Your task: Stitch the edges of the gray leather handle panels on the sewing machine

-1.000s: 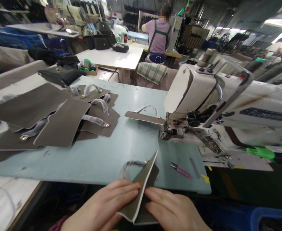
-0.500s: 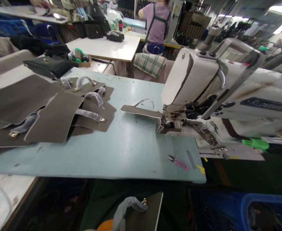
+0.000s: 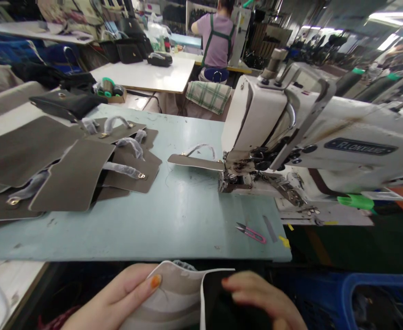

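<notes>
Left hand [image 3: 119, 293] tight on panel [image 3: 179, 295], hold of right hand [image 3: 261, 293] unclear; blue tabletop [image 3: 146, 233], cluttered workshop [image 3: 272, 39] beyond.

Sewing workshop, industrial sewing machine [image 3: 352, 123], thread spools [image 3: 107, 87], grey-brown panels [image 3: 73, 176], co-worker [image 3: 216, 39] seated behind

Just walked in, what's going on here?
A person's left hand grips a curved, pale-faced panel just in front of the table; the right hand is close beside it, its grip unclear. Another panel has one end at the industrial sewing machine. More grey-brown panels lie overlapping on the table's left, and pink-handled thread snips lie near the front edge.
</notes>
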A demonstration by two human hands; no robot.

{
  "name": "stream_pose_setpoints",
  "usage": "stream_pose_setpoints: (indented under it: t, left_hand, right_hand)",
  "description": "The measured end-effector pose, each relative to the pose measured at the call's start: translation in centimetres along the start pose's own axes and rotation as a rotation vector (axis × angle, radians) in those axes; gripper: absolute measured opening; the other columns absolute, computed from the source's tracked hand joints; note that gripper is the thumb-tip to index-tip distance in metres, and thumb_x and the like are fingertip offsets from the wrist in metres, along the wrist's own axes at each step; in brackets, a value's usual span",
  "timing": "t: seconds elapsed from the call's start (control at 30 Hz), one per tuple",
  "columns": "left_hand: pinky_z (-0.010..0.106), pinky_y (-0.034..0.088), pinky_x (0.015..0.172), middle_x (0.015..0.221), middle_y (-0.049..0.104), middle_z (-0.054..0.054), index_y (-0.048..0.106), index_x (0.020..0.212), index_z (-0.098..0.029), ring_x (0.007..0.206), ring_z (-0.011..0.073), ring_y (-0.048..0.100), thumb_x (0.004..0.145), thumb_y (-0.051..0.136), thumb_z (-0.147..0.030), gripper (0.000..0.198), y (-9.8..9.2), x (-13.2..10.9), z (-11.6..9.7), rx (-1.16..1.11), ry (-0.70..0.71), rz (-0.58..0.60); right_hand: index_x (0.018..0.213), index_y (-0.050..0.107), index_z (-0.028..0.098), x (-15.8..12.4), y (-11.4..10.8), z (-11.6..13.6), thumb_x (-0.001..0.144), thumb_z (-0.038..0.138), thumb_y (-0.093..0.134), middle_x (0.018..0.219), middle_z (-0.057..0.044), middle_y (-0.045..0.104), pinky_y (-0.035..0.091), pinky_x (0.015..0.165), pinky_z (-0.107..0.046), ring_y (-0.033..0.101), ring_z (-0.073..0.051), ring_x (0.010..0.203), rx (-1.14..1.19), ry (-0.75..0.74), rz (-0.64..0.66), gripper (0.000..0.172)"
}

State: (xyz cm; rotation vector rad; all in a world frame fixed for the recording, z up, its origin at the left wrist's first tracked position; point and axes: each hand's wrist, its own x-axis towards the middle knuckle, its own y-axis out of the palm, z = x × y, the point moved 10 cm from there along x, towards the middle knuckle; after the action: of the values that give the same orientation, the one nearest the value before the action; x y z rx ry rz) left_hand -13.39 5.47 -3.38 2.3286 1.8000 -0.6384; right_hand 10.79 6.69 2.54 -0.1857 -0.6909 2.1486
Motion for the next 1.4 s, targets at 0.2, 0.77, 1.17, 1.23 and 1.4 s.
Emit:
stream_pose_setpoints:
  t: [0.2,0.77,1.17,1.23,1.4]
  left_hand:
    - [0.025,0.054,0.08,0.088,0.075,0.004,0.076,0.102,-0.023,0.088,0.0227,0.067,0.088,0.056,-0.051,0.037,0.3,1.3,0.2,-0.093,-0.091,0.03]
    - [0.02,0.052,0.072,0.088,0.073,0.004,0.072,0.081,-0.022,0.081,0.0173,0.068,0.087,0.061,-0.038,0.021,-2.2,2.2,-1.9,0.079,0.206,-0.216]
    - [0.016,0.053,0.073,0.084,0.073,-0.001,0.069,0.08,-0.024,0.079,0.012,0.07,0.086,0.063,-0.022,0.008,-1.5,0.3,-4.8,0.225,0.422,-0.346]
    - [0.015,0.053,0.074,0.085,0.073,-0.002,0.068,0.082,-0.024,0.079,0.0109,0.07,0.086,0.064,-0.02,0.007,-1.2,0.0,-5.6,0.278,0.478,-0.36]
    - [0.015,0.054,0.075,0.088,0.072,-0.002,0.065,0.085,-0.024,0.081,0.011,0.069,0.086,0.063,-0.017,0.007,-0.9,-0.8,-6.8,0.371,0.557,-0.398]
  right_hand:
    - [0.116,0.066,0.02,3.8,2.2,-1.0,0.101,0.041,0.042,0.096,-0.008,0.073,0.057,0.08,-0.028,0.069,-0.019,0.088,-0.106,0.023,-0.21,0.035]
    - [0.1,0.075,0.021,4.0,5.2,-5.0,0.098,0.047,0.049,0.087,-0.007,0.072,0.05,0.074,-0.023,0.067,-0.017,0.081,0.267,0.196,-0.184,0.037]
    - [0.1,0.075,0.022,5.3,5.4,-3.3,0.097,0.041,0.052,0.083,-0.003,0.07,0.044,0.07,-0.022,0.064,-0.016,0.077,0.403,0.209,-0.041,0.029]
    - [0.099,0.075,0.022,5.7,5.4,-2.7,0.097,0.04,0.052,0.08,-0.002,0.07,0.044,0.067,-0.02,0.064,-0.015,0.075,0.394,0.223,-0.069,0.029]
    - [0.091,0.075,0.02,6.0,5.1,-1.9,0.099,0.036,0.051,0.077,-0.002,0.07,0.043,0.064,-0.019,0.064,-0.013,0.07,0.345,0.202,-0.133,0.031]
